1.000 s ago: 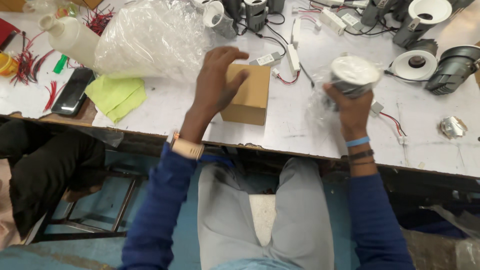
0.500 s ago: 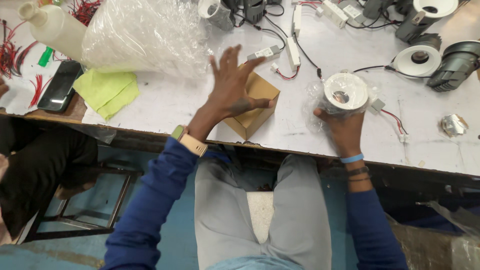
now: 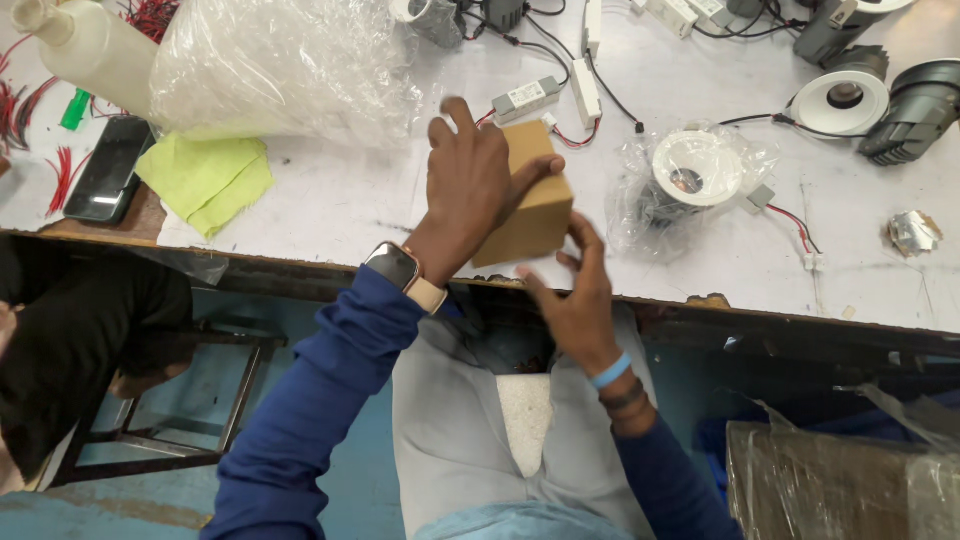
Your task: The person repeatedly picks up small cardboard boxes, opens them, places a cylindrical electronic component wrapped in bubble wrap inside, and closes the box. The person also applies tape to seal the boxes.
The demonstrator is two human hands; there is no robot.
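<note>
The small brown cardboard box is sitting tilted at the near table edge, gripped by 2 hands: left hand clasping over its top, right hand pinching its near corner. Risk: overhanging box slipping off if either grip is loosening; bagged white downlight is lying just right.

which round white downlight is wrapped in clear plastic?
The white downlight nearest the cardboard box; the one farther right sits bare.
</note>
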